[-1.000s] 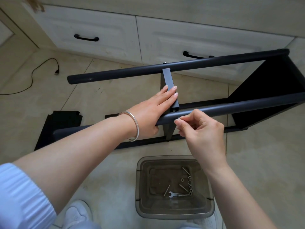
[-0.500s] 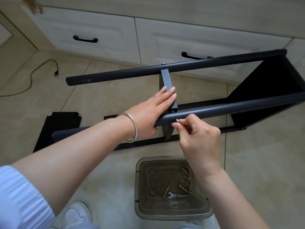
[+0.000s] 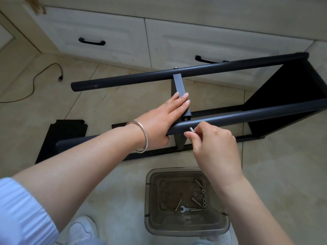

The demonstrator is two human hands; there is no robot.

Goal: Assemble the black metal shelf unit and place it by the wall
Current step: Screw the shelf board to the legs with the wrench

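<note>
Closest to the camera there's a clear plastic tub (image 3: 185, 225) on the tile floor (image 3: 283, 174) with loose bolts (image 3: 197, 202), nuts and a little flat wrench (image 3: 184, 209) in it, no readable labels anywhere. Just above that, the right hand (image 3: 210, 145) pinches a shiny screw (image 3: 192, 129) between thumb and forefinger, tip right against the near round tube (image 3: 247, 116) of the black shelf frame (image 3: 292, 89). The left hand (image 3: 159, 119), silver bangle (image 3: 141, 137) on the wrist, wraps that same tube with the thumb under it, while its straight fingers (image 3: 182, 99) lie flat on the square crossbar (image 3: 178, 85). The frame's lying on its side on the floor, matte powder-coated metal, tubes running to a solid panel at the right. A flat black panel (image 3: 62, 135) sits on the tiles at left. Behind are white drawers (image 3: 109, 34) with black handles, and a black cable (image 3: 44, 73).
</note>
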